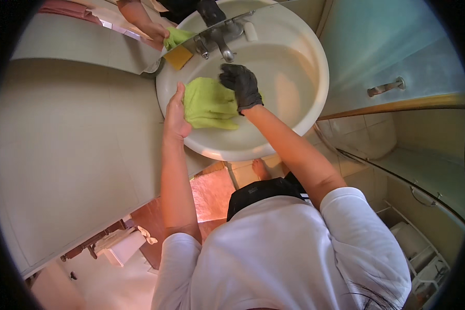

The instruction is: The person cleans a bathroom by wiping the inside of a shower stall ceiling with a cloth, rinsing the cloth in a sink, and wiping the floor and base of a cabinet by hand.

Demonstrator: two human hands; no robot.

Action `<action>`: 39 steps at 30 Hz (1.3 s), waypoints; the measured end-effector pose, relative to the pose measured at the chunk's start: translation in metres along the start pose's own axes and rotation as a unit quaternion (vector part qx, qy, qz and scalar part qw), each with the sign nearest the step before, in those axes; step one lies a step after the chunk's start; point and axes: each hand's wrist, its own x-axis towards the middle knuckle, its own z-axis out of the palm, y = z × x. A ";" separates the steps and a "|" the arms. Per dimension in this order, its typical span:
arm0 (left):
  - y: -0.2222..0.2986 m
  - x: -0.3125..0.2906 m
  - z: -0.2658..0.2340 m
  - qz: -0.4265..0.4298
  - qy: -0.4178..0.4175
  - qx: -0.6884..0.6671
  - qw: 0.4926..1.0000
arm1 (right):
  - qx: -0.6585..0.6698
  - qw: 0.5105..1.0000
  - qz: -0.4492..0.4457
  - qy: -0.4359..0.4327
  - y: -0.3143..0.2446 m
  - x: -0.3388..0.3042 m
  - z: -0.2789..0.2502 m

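A lime-green cloth (206,103) is spread over the near left part of the white washbasin (320,67). My bare left hand (177,113) grips the cloth's left edge, thumb pointing up and fingers hidden behind the fabric. My right hand (241,86), in a black glove, is just right of the cloth and below the faucet (222,45). Its fingers are curled in; what they hold, if anything, is hidden. A bit of green shows on the far side of the right wrist. On the basin's left rim lies a yellow sponge (179,57).
A mirror (139,31) behind the basin reflects an arm and the cloth. A white bar-shaped piece (250,31) sits beside the faucet. To the right are a bluish door with a metal handle (386,88) and a white rack (423,248). A pink mat (214,194) lies below.
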 end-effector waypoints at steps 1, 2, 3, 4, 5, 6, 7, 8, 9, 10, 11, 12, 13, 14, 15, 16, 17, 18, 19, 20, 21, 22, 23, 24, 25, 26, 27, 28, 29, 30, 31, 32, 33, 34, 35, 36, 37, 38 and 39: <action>0.000 -0.002 -0.002 0.013 0.000 0.008 1.000 | 0.167 0.982 0.062 -0.070 -0.025 -0.007 0.011; 0.000 -0.002 0.001 0.025 -0.006 0.019 1.000 | 0.326 0.928 0.119 -0.132 -0.037 -0.009 0.013; 0.001 -0.002 0.009 0.020 -0.012 0.024 0.999 | 0.326 0.930 0.116 -0.124 -0.028 0.001 0.007; 0.003 -0.001 0.023 0.011 -0.028 0.022 0.999 | -0.031 0.986 -0.013 -0.162 -0.006 0.017 -0.003; 0.006 -0.001 0.034 0.005 -0.041 0.017 0.999 | -0.385 0.895 -0.135 -0.181 0.014 0.026 -0.009; 0.010 -0.005 0.038 0.007 -0.043 0.019 0.999 | -0.418 0.886 -0.046 -0.197 0.031 0.026 -0.020; 0.012 -0.011 0.038 0.027 -0.044 0.012 0.999 | -0.154 0.971 0.139 -0.119 0.032 0.025 -0.032; 0.014 -0.012 0.039 0.046 -0.047 0.006 0.998 | 0.128 0.942 0.308 -0.028 0.033 0.020 -0.040; 0.017 -0.017 0.034 0.049 -0.037 0.003 0.998 | 0.129 0.940 0.312 -0.037 0.018 0.011 -0.037; 0.019 -0.020 0.025 0.039 -0.022 0.015 0.999 | 0.187 0.935 0.300 -0.003 -0.011 0.002 -0.033; 0.022 -0.021 0.023 0.030 -0.016 0.028 0.999 | 0.244 0.928 0.281 0.037 -0.037 0.001 -0.034; 0.022 -0.017 0.025 0.030 -0.017 0.025 0.999 | 0.242 0.928 0.280 0.037 -0.052 -0.001 -0.033; 0.021 -0.014 0.025 0.028 -0.024 0.043 0.998 | 0.332 0.914 0.223 -0.070 -0.062 -0.006 -0.024; 0.019 -0.013 0.023 0.027 -0.030 0.059 0.997 | 0.416 0.877 0.161 -0.177 -0.067 -0.010 -0.014; 0.020 -0.011 0.032 0.025 -0.038 0.063 0.997 | 0.414 0.880 0.156 -0.170 -0.051 -0.002 -0.010; 0.023 -0.009 0.046 0.014 -0.053 0.068 0.996 | 0.233 0.962 0.096 -0.108 -0.016 0.011 -0.008; 0.026 -0.008 0.056 0.006 -0.065 0.072 0.995 | 0.040 0.998 0.037 -0.043 0.015 0.023 -0.010; 0.030 -0.012 0.056 0.007 -0.063 0.075 0.995 | -0.001 0.994 0.111 -0.003 0.032 0.026 -0.013; 0.036 -0.015 0.057 0.022 -0.059 0.073 0.995 | -0.042 0.982 0.178 0.037 0.049 0.034 -0.023; 0.039 -0.012 0.072 0.032 -0.069 0.072 0.994 | -0.179 0.977 0.024 0.113 0.085 0.048 -0.048; 0.040 -0.016 0.057 0.035 -0.048 0.064 0.996 | -0.047 0.984 0.140 0.096 0.080 0.037 -0.047; 0.039 -0.019 0.048 0.023 -0.034 0.062 0.997 | 0.016 0.976 0.201 0.082 0.064 0.028 -0.045; 0.038 -0.017 0.042 0.012 -0.028 0.061 0.998 | 0.075 0.959 0.260 0.079 0.045 0.021 -0.048; 0.036 -0.014 0.043 0.011 -0.029 0.059 0.998 | 0.104 0.954 0.277 0.038 0.026 0.020 -0.050; 0.033 -0.009 0.044 0.006 -0.021 0.059 0.998 | 0.135 0.946 0.293 -0.002 0.022 0.021 -0.052; 0.030 -0.003 0.043 0.001 -0.012 0.059 0.998 | 0.134 0.947 0.293 -0.001 0.018 0.022 -0.052; 0.028 0.005 0.043 0.001 -0.015 0.061 0.998 | 0.199 0.925 0.325 -0.001 0.018 0.025 -0.054; 0.024 0.015 0.040 -0.025 -0.054 0.044 0.997 | 0.265 0.897 0.355 -0.002 0.025 0.029 -0.055; 0.020 0.025 0.037 -0.051 -0.092 0.028 0.994 | 0.266 0.897 0.353 0.000 0.033 0.030 -0.053; 0.016 0.035 0.037 -0.053 -0.095 0.033 0.994 | 0.108 0.973 0.199 -0.049 0.052 0.031 -0.053; 0.011 0.043 0.033 -0.055 -0.094 0.050 0.993 | -0.058 0.993 0.035 -0.098 0.061 0.032 -0.049; 0.007 0.050 0.028 -0.056 -0.093 0.067 0.992 | -0.057 0.993 0.034 -0.097 0.069 0.032 -0.047; 0.004 0.054 0.022 -0.056 -0.093 0.067 0.992 | -0.258 0.951 0.017 -0.171 0.071 0.032 -0.045; 0.001 0.056 0.015 -0.053 -0.088 0.042 0.994 | -0.447 0.863 -0.002 -0.236 0.073 0.034 -0.044; 0.000 0.058 0.008 -0.050 -0.082 0.018 0.995 | -0.422 0.850 0.062 -0.310 0.074 0.044 -0.044; 0.000 0.063 0.007 -0.050 -0.088 0.020 0.995 | -0.424 0.851 0.061 -0.304 0.089 0.059 -0.048; 0.000 0.071 0.013 -0.064 -0.099 -0.005 0.993 | -0.402 0.865 0.025 -0.298 0.112 0.077 -0.061; -0.001 0.085 0.027 -0.086 -0.115 -0.029 0.989 | -0.385 0.878 -0.007 -0.285 0.124 0.092 -0.087; 0.000 0.072 -0.010 -0.076 -0.076 -0.042 0.993 | -0.370 0.857 -0.051 -0.354 0.104 0.075 -0.065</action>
